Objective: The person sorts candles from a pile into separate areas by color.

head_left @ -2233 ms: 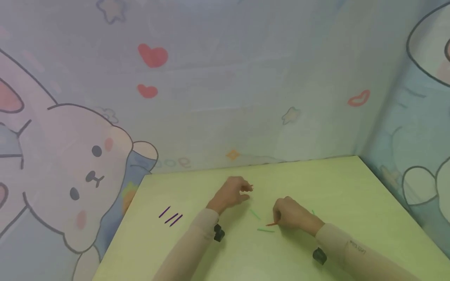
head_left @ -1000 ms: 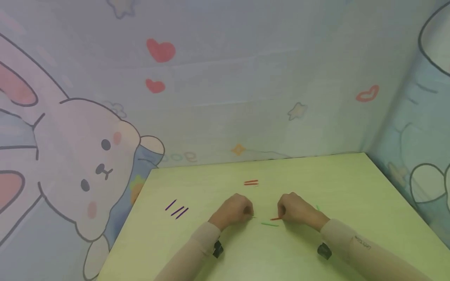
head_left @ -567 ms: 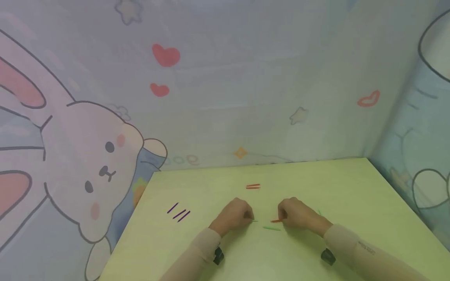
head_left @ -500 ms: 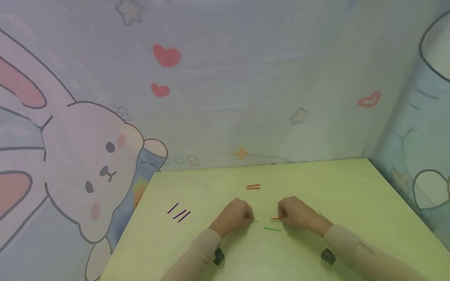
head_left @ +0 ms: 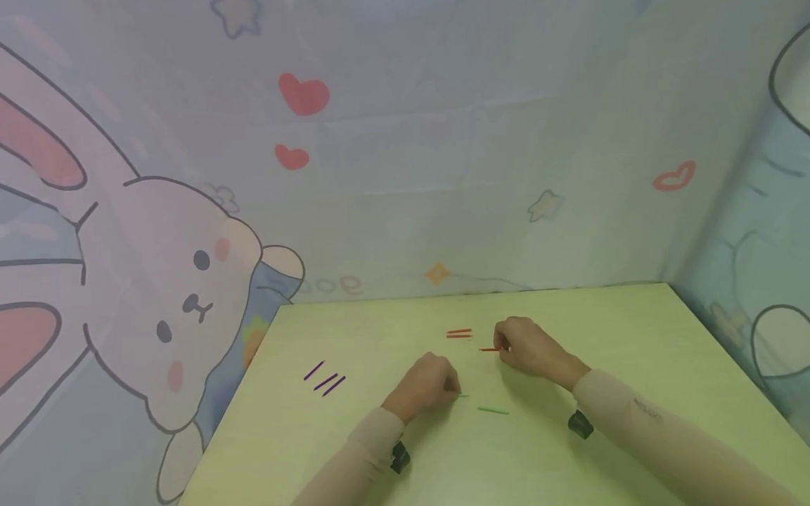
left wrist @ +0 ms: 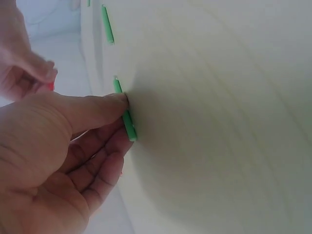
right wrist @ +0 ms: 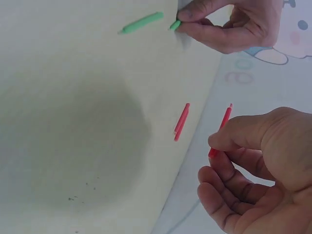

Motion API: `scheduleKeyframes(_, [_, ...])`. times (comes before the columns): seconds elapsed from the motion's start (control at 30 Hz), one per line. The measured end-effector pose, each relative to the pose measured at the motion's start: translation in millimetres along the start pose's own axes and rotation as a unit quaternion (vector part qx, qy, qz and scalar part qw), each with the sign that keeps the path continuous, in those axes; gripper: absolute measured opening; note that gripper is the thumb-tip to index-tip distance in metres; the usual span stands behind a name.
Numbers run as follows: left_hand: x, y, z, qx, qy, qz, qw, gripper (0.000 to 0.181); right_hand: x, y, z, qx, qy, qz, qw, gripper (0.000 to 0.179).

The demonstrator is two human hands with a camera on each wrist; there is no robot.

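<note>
i log: left hand [head_left: 425, 385], pinching green stick [left wrist: 130, 127]; right hand [head_left: 533, 347], pinching red stick [right wrist: 225, 118]; yellow-green table [head_left: 538, 450], below both; rabbit-print wall [head_left: 411, 225], beyond.

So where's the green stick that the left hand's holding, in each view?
Head: green stick, just right of centre, lower half, pinched by the left hand.
Left wrist: green stick, left of centre, mid-height.
Right wrist: green stick, top, just right of centre.
Shared landmark: the loose green stick lying nearby.

Muted, even light; head view hazy; broad soft shadows on tabletop [head_left: 493, 464]; wrist views slightly soft.
</note>
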State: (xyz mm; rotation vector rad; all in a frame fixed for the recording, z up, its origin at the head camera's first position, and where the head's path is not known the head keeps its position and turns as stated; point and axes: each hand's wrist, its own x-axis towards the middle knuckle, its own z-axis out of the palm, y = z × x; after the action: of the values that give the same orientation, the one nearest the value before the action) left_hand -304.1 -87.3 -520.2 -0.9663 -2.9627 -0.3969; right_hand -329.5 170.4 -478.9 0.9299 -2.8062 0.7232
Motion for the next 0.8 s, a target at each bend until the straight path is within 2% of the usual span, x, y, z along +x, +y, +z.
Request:
scheduleKeyframes(0.33, [-0.5, 0.7, 2.7, 0.026, 0.014, 0.008, 0.9995, 0.013, 30.3, 6, 2, -0.023, 0.032, -0.013, 0.9991, 0.015])
scheduleKeyframes(0.57, [-0.1, -1.1, 3.0, 0.013, 0.017, 0.006, 0.9997, 0.014, 47.4, 11, 5, -0.035, 0.04, -0.006, 0.9986, 0.013])
scheduleKeyframes(0.7, [0.3, -2.0, 1.9, 0.008, 0.022, 0.021, 0.9995, 0.013, 54.9, 14, 6, -0.039, 0.044, 0.0, 0.9983, 0.012])
scheduleKeyframes(0.73, [1.9, -6.7, 6.5, 0.011, 0.031, 0.034, 0.9989, 0.012, 56.3, 15, 6, -0.038, 0.042, 0.0, 0.9984, 0.012])
scheduleKeyframes(0.8, [2.2, -6.4, 6.3, 0.008, 0.032, 0.038, 0.9987, 0.01, 58.4, 16, 6, -0.034, 0.039, 0.001, 0.9987, 0.012])
